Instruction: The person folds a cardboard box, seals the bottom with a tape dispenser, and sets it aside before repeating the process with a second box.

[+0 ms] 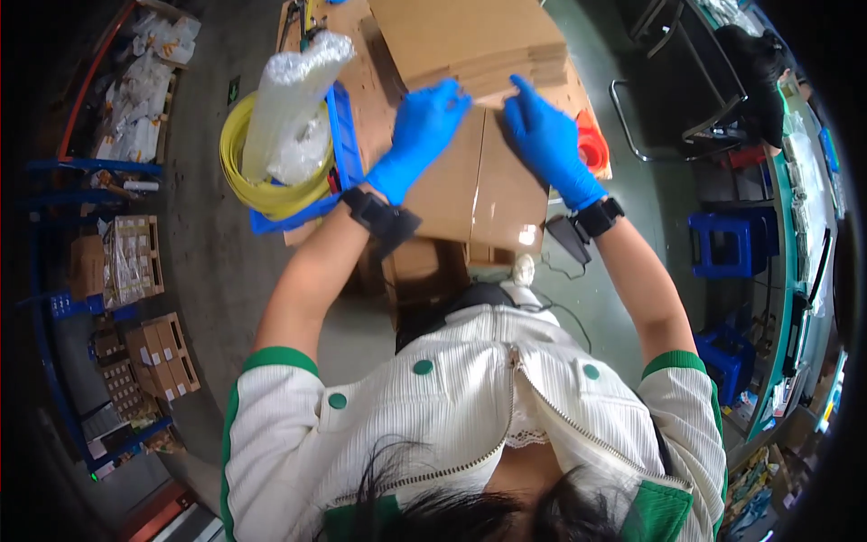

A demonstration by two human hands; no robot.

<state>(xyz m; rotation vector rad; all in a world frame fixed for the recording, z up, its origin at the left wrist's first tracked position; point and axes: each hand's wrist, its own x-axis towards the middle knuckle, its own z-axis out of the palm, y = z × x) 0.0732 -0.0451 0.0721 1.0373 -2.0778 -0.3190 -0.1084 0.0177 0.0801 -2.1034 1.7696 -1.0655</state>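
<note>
A closed brown cardboard box point(456, 194) lies on the table in front of me, with shiny clear tape along its middle seam and down its near side. My left hand point(424, 131), in a blue glove, is over the box's far left part with its fingers bent together; whatever is between the fingertips is too small to make out. Over the far right part is my right hand point(546, 144), also gloved in blue. Its index finger points away from me and its thumb stands apart, with nothing visible held. Just beyond both hands sits a stack of flat cardboard point(479, 45).
Left of the box, a blue crate point(348, 135) holds a yellow coil point(233, 149) and a roll of clear bubble wrap point(293, 99). An orange-red tape roll point(591, 144) is at the table's right edge. A black chair point(677, 81) and blue stools point(727, 239) stand farther right.
</note>
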